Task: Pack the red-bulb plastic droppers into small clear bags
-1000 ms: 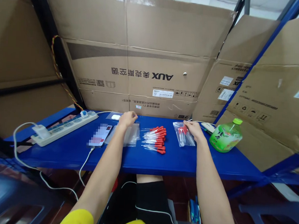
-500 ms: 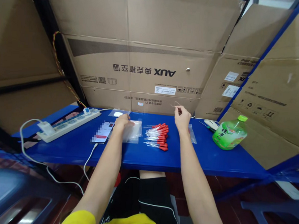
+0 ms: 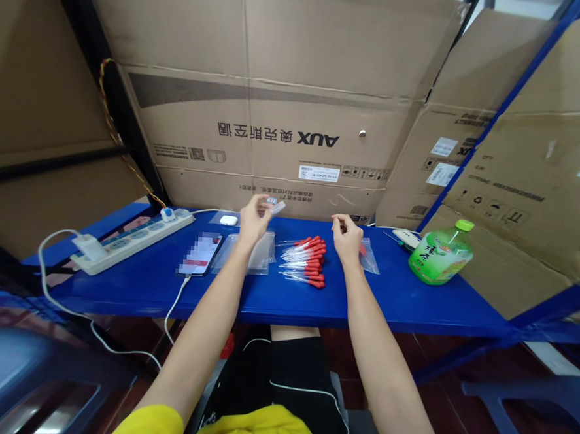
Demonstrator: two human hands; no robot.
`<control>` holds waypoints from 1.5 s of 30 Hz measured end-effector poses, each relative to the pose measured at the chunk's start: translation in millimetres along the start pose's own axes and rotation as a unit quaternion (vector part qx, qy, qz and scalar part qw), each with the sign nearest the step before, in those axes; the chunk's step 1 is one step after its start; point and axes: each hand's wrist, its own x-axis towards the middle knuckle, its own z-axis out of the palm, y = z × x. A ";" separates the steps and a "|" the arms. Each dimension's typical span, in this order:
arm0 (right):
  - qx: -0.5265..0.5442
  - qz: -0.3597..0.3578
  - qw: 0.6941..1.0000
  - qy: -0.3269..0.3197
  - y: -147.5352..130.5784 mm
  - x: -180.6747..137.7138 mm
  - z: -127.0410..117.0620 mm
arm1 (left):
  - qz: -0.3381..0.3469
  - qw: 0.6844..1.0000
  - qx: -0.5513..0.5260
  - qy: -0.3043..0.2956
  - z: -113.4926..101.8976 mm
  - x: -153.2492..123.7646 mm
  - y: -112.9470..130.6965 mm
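Note:
My left hand (image 3: 254, 220) is raised over the back of the table, its fingers pinching a small clear plastic bag (image 3: 277, 208). Below it lies a stack of clear plastic bags (image 3: 262, 254). My right hand (image 3: 346, 239) is closed in a pinch beyond the droppers; a thin pale strand (image 3: 340, 200) shows just above its fingertips, faint against the cardboard. Between my forearms sits a pile of droppers (image 3: 307, 262) with red bulbs and clear tubes. Partly behind my right wrist, another clear bag (image 3: 370, 260) lies flat with something red in it.
A phone (image 3: 204, 254) on a charging cable and a white earphone case (image 3: 229, 220) lie to the left. Farther left is a power strip (image 3: 134, 241). A green tea bottle (image 3: 440, 254) stands at right. Cardboard walls (image 3: 281, 46) enclose the blue table (image 3: 284, 311).
My left hand has lifted off the bag stack, up and to the right, with a small clear bag in its fingers. My right hand has shifted slightly left and its fingers have turned.

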 end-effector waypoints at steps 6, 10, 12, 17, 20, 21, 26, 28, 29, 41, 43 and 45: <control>0.009 -0.028 0.999 -0.032 -10.5 -3.0 3.7 | 0.002 0.997 -0.051 -0.052 22.9 -11.5 11.3; -0.001 -0.046 0.998 -0.050 -13.8 -3.4 7.4 | -0.025 0.988 -0.138 -0.060 33.4 -16.8 13.7; -0.016 -0.060 0.996 -0.057 -17.3 -3.6 9.5 | -0.038 0.979 -0.186 -0.075 40.5 -20.0 15.8; -0.025 -0.120 0.988 -0.089 -28.1 -4.4 13.6 | -0.013 0.965 -0.219 -0.143 58.2 -31.4 24.7; -0.030 -0.143 0.984 -0.106 -30.9 -4.6 14.3 | 0.032 0.970 -0.174 -0.167 60.1 -37.6 30.6; -0.030 -0.147 0.983 -0.108 -31.2 -4.6 14.3 | 0.050 0.973 -0.147 -0.170 58.7 -39.2 32.6; -0.026 -0.150 0.981 -0.118 -32.3 -4.7 13.6 | 0.124 0.973 -0.011 -0.193 46.7 -43.1 42.0; -0.027 -0.157 0.979 -0.130 -33.8 -5.3 13.9 | 0.144 0.967 0.026 -0.207 44.1 -43.9 44.5; -0.028 -0.161 0.977 -0.137 -34.7 -5.7 14.2 | 0.152 0.965 0.042 -0.209 43.7 -44.3 45.1; -0.088 -0.179 0.974 -0.108 -41.1 -9.2 16.0 | 0.148 0.983 0.097 -0.048 40.5 -43.1 43.3; -0.094 -0.159 0.979 -0.089 -41.0 -9.6 16.3 | 0.160 0.982 0.086 -0.058 40.4 -44.7 46.5; -0.087 -0.136 0.984 -0.070 -40.8 -10.2 17.0 | 0.178 0.978 0.071 -0.078 42.5 -46.7 50.0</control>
